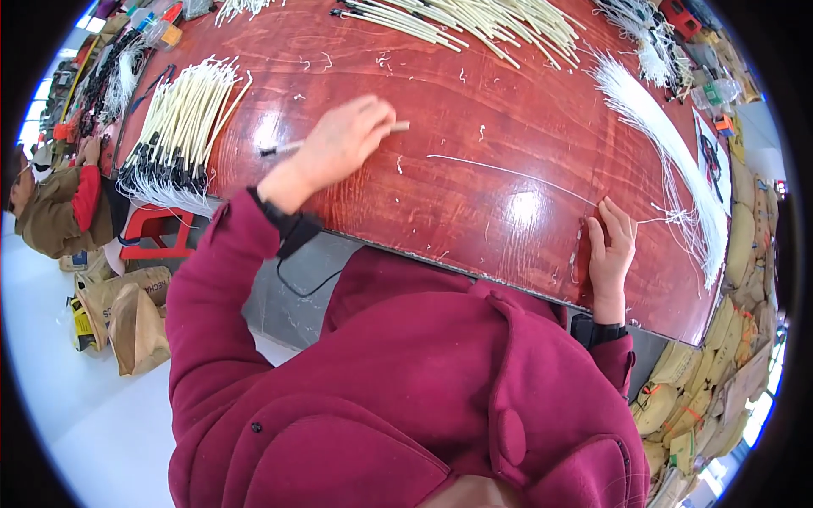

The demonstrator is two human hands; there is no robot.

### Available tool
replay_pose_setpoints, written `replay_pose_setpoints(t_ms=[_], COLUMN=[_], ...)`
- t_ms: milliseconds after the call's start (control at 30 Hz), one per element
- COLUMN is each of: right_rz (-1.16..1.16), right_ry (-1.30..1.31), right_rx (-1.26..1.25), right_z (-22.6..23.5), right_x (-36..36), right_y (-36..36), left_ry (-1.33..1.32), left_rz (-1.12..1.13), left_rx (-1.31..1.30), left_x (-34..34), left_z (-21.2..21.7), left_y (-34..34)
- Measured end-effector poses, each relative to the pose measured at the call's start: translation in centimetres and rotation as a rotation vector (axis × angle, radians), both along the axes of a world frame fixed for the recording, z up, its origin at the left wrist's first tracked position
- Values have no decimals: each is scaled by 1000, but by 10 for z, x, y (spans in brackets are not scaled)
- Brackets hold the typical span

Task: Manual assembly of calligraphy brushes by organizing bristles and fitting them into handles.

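A thin cream tube with a black end [401,126] is held in my left hand [343,140], over the left-middle of the red table [474,212]. The tube passes under the palm, its pale tip sticking out past my curled fingers and its black end showing near the wrist. At the right, my right hand [614,245] rests on the tabletop with its fingertips on a thin white string [517,172]. That string stretches leftward across the wood, and a short length shows beyond the fingers toward a bundle of white strings [669,161].
Many cream tubes with black ends [182,118] lie bunched at the left edge; another pile of tubes [483,25] is at the far side. Thread scraps dot the table. A red stool [157,230], paper bags [138,326], another person [63,207] and stacked sacks [711,364] surround it.
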State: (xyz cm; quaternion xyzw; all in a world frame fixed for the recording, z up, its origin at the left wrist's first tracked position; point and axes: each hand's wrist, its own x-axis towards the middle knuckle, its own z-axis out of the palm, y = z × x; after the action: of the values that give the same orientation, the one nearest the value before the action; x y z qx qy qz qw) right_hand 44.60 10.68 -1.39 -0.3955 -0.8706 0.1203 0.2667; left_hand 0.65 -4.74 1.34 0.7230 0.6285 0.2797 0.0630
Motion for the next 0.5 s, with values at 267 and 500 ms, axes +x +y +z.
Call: replay_pose_setpoints(t_ms=[267,500], right_rz=[-12,-27], right_ry=[-9,-11], right_rx=[-26,-26], right_z=[2,5], right_x=[-1,-2], right_y=[-1,-2], left_ry=[-112,-94], left_rz=[71,67], left_rx=[-110,-120], left_x=[38,44], left_z=[-8,-7], left_y=[-22,-18])
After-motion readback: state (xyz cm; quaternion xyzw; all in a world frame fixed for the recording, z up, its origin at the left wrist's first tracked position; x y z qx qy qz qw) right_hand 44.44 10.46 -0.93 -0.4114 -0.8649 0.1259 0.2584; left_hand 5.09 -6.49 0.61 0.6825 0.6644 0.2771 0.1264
